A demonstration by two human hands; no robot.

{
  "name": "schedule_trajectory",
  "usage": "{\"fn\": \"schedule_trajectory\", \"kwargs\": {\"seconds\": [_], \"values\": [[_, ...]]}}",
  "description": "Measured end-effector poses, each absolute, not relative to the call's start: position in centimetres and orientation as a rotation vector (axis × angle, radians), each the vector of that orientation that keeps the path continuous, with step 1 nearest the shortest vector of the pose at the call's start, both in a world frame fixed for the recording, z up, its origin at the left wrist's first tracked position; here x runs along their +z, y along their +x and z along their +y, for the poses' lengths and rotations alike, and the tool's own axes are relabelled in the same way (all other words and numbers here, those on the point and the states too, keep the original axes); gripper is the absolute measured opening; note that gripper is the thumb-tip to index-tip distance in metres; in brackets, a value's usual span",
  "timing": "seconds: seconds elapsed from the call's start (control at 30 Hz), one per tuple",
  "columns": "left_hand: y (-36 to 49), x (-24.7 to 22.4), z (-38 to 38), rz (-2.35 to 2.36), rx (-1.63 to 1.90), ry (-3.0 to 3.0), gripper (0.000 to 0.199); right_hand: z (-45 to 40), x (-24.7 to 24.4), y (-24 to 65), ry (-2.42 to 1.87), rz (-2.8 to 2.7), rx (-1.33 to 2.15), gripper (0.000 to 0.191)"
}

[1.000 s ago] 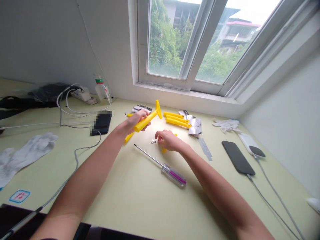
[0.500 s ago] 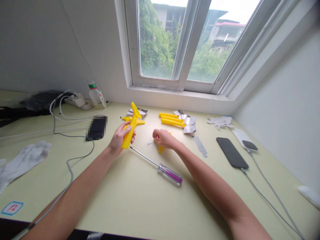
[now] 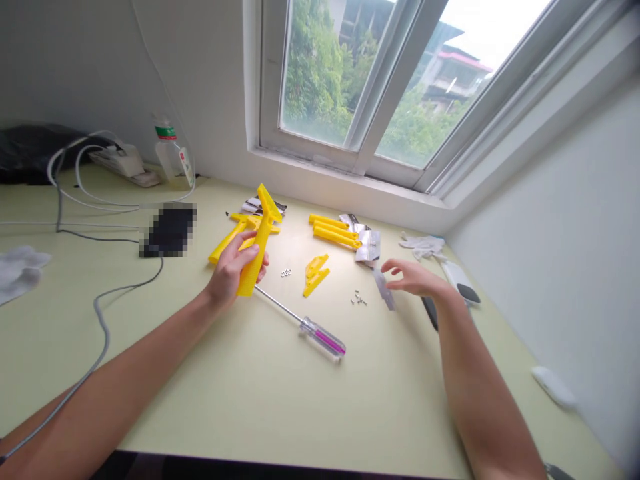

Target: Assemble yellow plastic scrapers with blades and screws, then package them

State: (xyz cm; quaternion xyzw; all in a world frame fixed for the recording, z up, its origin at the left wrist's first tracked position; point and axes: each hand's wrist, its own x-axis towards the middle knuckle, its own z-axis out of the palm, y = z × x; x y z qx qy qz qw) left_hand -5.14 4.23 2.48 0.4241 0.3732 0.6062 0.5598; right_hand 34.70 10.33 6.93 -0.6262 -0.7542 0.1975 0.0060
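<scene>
My left hand (image 3: pixel 233 267) is wrapped round the grip of a yellow plastic scraper handle (image 3: pixel 255 257), its wide head pointing up and away. Over the flat grey metal blade (image 3: pixel 384 287) at the right, my right hand (image 3: pixel 413 277) hovers with fingers apart; whether a fingertip touches the blade I cannot tell. Left of it lie several small screws (image 3: pixel 358 299). Two yellow plastic head plates (image 3: pixel 316 275) rest mid-table, beside a small cluster of nuts (image 3: pixel 286 273). A screwdriver (image 3: pixel 323 339) with a clear and purple handle lies in front, its tip near my left hand.
Yellow handle tubes (image 3: pixel 335 232) and silver packets (image 3: pixel 369 245) lie at the back. Another yellow scraper (image 3: pixel 227 241) is behind my left hand. A white glove (image 3: pixel 423 245), a power bank (image 3: pixel 460 283) and a partly covered phone (image 3: pixel 430 312) are at right; cables and a bottle (image 3: pixel 173 157) at left.
My right hand has moved right, from above the yellow head plates to the metal blade, uncovering the plates and screws. My left hand still holds the scraper handle. The camera view has shifted.
</scene>
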Motion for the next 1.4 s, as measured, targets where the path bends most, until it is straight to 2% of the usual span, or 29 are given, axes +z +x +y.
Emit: {"fn": "schedule_trajectory", "kwargs": {"seconds": [0.13,0.23,0.5,0.7,0.9,1.2,1.4], "values": [[-5.0,2.2,4.2,0.883,1.412,0.999,0.037,10.4,6.4,35.7,-1.891,-2.540,0.817,0.066],[-4.9,2.1,4.1,0.905,1.406,1.011,0.037,10.6,5.8,35.5,-1.864,-2.606,0.838,0.079],[-4.7,1.8,4.0,0.928,1.388,1.043,0.034,10.6,5.8,35.8,-1.944,-2.626,0.708,0.070],[-4.6,1.8,3.9,0.920,1.375,1.061,0.036,10.4,5.9,35.3,-1.888,-2.620,0.773,0.072],[-4.4,1.8,3.9,0.946,1.367,1.064,0.037,10.2,6.0,34.7,-1.930,-2.620,0.705,0.065],[-4.7,1.9,3.9,0.928,1.358,1.068,0.035,10.3,5.6,36.1,-1.844,-2.649,0.788,0.076],[-4.5,1.9,3.8,0.923,1.370,1.061,0.035,10.3,5.4,35.6,-1.936,-2.637,0.673,0.071]]}}
